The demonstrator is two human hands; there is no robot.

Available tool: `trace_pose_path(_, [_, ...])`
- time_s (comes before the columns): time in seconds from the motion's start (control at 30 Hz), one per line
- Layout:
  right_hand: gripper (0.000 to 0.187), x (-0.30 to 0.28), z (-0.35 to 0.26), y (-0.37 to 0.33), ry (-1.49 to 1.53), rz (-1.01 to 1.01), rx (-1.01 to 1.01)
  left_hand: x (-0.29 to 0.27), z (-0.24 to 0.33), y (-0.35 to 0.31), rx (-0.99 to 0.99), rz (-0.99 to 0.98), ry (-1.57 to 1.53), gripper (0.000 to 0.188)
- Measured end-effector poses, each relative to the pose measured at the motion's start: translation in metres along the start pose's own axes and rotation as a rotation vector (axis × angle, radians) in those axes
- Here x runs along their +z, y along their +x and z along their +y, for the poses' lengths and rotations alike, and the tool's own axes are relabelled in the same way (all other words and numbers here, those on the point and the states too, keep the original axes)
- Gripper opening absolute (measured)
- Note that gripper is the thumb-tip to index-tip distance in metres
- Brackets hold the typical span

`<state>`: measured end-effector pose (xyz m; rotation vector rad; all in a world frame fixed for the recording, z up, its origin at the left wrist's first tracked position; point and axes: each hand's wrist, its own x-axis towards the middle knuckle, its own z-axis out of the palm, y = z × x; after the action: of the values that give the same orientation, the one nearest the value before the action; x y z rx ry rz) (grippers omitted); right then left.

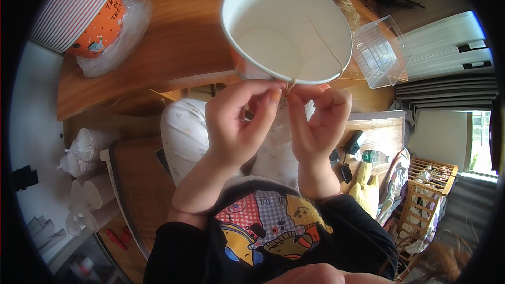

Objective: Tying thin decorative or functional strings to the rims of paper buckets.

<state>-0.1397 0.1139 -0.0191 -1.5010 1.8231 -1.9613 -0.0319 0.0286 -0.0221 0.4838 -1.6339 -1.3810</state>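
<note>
A white-lined paper bucket (247, 16) is tilted toward me at the table's near edge, its inside showing and a bit of orange outer wall visible below the rim. A thin tan string (317, 29) runs across its mouth from the far rim and loops at the near rim. Just under that rim, my left hand (236, 115) pinches the string between thumb and forefinger. My right hand (318, 121) pinches it close beside, fingertips nearly touching the left's. The knot or loop between the fingertips is partly hidden.
Nested orange-printed paper buckets (97, 26) stand in a plastic bag at the table's left. To the right lie a bundle of tan strings (344, 10) and a clear plastic bin (376, 55). Bagged white buckets (89, 144) are on the lower left, beside a wooden bench (142, 179).
</note>
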Motion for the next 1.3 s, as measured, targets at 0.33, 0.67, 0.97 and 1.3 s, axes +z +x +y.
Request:
trace_pose_path(0.33, [0.034,-0.003,0.002,0.0,-0.053,0.016,-0.028,0.005,0.001,0.005,0.016,-0.014,-0.01,0.013])
trace_pose_path(0.67, [0.034,-0.019,-0.008,0.007,-0.314,0.064,-0.304,0.003,-0.001,0.003,-0.194,-0.061,-0.269,0.012])
trace_pose_path(0.97, [0.027,-0.023,-0.016,0.019,-0.304,-0.127,-0.418,-0.004,-0.004,0.008,-0.512,-0.187,-0.757,0.015])
trace_pose_path(1.3, [0.035,-0.018,-0.01,0.019,-0.189,-0.1,-0.383,-0.008,-0.007,0.007,-0.659,-0.275,-0.814,0.013])
